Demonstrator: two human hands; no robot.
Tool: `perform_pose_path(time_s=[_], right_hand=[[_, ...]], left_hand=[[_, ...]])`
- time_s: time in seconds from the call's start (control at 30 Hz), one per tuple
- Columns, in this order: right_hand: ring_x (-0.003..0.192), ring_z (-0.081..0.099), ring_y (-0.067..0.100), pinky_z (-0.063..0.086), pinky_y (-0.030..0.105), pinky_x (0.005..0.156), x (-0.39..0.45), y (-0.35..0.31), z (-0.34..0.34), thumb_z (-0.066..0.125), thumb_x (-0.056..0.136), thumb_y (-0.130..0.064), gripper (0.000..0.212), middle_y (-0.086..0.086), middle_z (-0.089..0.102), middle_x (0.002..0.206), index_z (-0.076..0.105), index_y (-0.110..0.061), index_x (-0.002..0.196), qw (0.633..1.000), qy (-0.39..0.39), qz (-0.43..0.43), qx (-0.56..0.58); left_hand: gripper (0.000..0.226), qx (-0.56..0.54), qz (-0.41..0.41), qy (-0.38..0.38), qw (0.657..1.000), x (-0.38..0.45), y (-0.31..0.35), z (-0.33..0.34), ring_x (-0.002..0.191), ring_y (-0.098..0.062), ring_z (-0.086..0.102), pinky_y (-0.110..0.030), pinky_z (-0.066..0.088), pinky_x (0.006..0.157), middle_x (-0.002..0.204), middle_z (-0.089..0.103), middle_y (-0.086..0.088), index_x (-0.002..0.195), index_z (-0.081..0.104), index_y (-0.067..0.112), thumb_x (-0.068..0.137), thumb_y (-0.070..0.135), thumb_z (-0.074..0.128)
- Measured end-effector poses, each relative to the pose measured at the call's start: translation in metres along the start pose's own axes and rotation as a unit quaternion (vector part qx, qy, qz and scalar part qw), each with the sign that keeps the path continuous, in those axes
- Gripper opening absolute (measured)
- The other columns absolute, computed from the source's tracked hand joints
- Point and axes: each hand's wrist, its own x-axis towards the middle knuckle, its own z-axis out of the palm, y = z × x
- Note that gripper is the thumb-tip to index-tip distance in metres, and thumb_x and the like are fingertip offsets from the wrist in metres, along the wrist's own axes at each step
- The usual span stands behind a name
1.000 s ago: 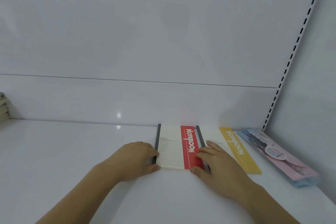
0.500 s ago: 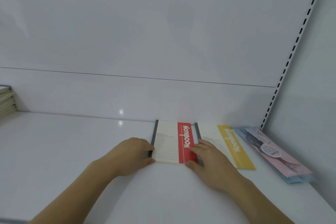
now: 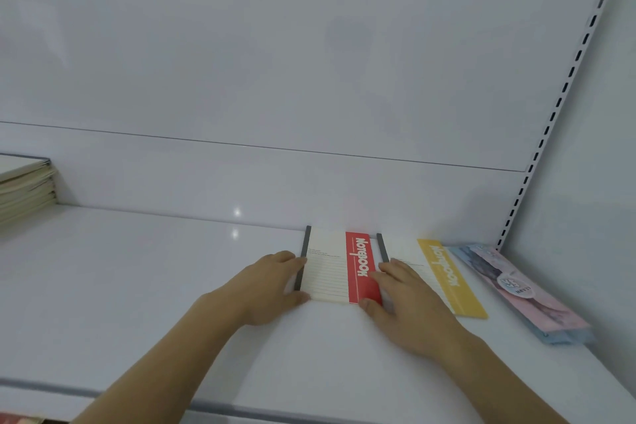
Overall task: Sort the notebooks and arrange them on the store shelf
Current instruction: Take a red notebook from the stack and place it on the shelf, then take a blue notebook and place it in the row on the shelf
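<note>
Both bare forearms are extended forward and converge. The left hand (image 3: 272,286) is held with fingers curled inward, thumb at the near side. The right hand (image 3: 404,303) is laid palm down, fingers stretched forward and leftward, thumb angled to the left

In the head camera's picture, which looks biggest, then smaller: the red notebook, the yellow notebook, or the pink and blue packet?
1. pink and blue packet, clearly longest.
2. red notebook and yellow notebook: alike in design and apparent size, both partly hidden by hands, so unranked.
</note>
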Motion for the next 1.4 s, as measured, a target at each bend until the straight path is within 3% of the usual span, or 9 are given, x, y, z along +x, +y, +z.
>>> perform_pose_path(time_s=[0.23, 0.4, 0.53, 0.7, 0.97, 1.13, 1.4], right_hand=[[0.146, 0.013, 0.015, 0.019, 0.033, 0.119, 0.0, -0.065, -0.009, 0.033, 0.094, -0.061, 0.064, -0.003, 0.029, 0.155, 0.036, -0.025, 0.146, 0.997, 0.037, 0.021, -0.057], [0.148, 0.001, 0.014, 0.005, 0.032, 0.118, -0.002, -0.175, -0.01, 0.023, 0.093, -0.067, 0.07, -0.007, 0.008, 0.161, 0.016, -0.03, 0.152, 0.999, 0.017, 0.037, -0.031], [0.148, -0.002, 0.013, 0.002, 0.03, 0.118, 0.006, -0.271, 0.005, 0.018, 0.091, -0.068, 0.073, -0.007, 0.003, 0.161, 0.011, -0.029, 0.152, 1.0, 0.013, 0.004, -0.021], [0.148, -0.003, 0.012, -0.003, 0.026, 0.114, 0.025, -0.368, 0.028, 0.016, 0.091, -0.069, 0.072, -0.008, 0.002, 0.161, 0.01, -0.031, 0.152, 0.998, 0.001, -0.055, -0.005], [0.147, -0.002, 0.012, 0.004, 0.03, 0.12, 0.092, -0.516, 0.069, 0.017, 0.092, -0.068, 0.073, -0.006, 0.008, 0.161, 0.014, -0.028, 0.152, 0.986, -0.004, -0.166, 0.034], [0.145, 0.011, 0.014, 0.016, 0.034, 0.119, 0.149, -0.58, 0.094, 0.018, 0.091, -0.068, 0.076, -0.002, 0.02, 0.158, 0.022, -0.02, 0.151, 0.975, 0.031, -0.208, 0.068], [0.145, 0.017, 0.019, 0.018, 0.038, 0.119, 0.236, -0.644, 0.112, 0.021, 0.094, -0.064, 0.072, 0.001, 0.027, 0.155, 0.027, -0.018, 0.149, 0.975, 0.05, -0.206, 0.07]], left_hand=[[0.065, 0.068, -0.043, 0.146, 0.986, -0.053, -0.023, -0.02, 0.148, -0.017, 0.025, -0.035, 0.027, 0.118, 0.161, 0.028, 0.004, 0.157, 0.021, 0.023, 0.102, 0.053, 0.037], [0.067, 0.099, -0.085, 0.191, 0.973, -0.128, -0.07, -0.045, 0.151, -0.02, 0.016, -0.037, 0.02, 0.121, 0.165, 0.018, 0.001, 0.158, 0.019, 0.025, 0.101, 0.059, 0.03], [0.067, 0.102, -0.124, 0.215, 0.963, -0.2, -0.13, -0.069, 0.153, -0.022, 0.01, -0.04, 0.018, 0.123, 0.167, 0.011, 0.0, 0.158, 0.016, 0.026, 0.101, 0.057, 0.03], [0.065, 0.099, -0.168, 0.241, 0.951, -0.276, -0.192, -0.094, 0.152, -0.021, 0.013, -0.038, 0.016, 0.122, 0.165, 0.018, 0.001, 0.157, 0.021, 0.027, 0.101, 0.058, 0.031], [0.061, 0.11, -0.256, 0.289, 0.916, -0.373, -0.307, -0.142, 0.149, -0.017, 0.02, -0.035, 0.018, 0.121, 0.16, 0.03, 0.005, 0.154, 0.031, 0.026, 0.101, 0.056, 0.033], [0.062, 0.124, -0.288, 0.291, 0.904, -0.392, -0.378, -0.161, 0.149, -0.015, 0.019, -0.034, 0.018, 0.121, 0.16, 0.03, 0.007, 0.155, 0.028, 0.027, 0.101, 0.056, 0.033], [0.069, 0.11, -0.292, 0.305, 0.9, -0.369, -0.471, -0.199, 0.15, -0.016, 0.015, -0.034, 0.019, 0.121, 0.164, 0.018, 0.005, 0.157, 0.017, 0.028, 0.099, 0.062, 0.031]])
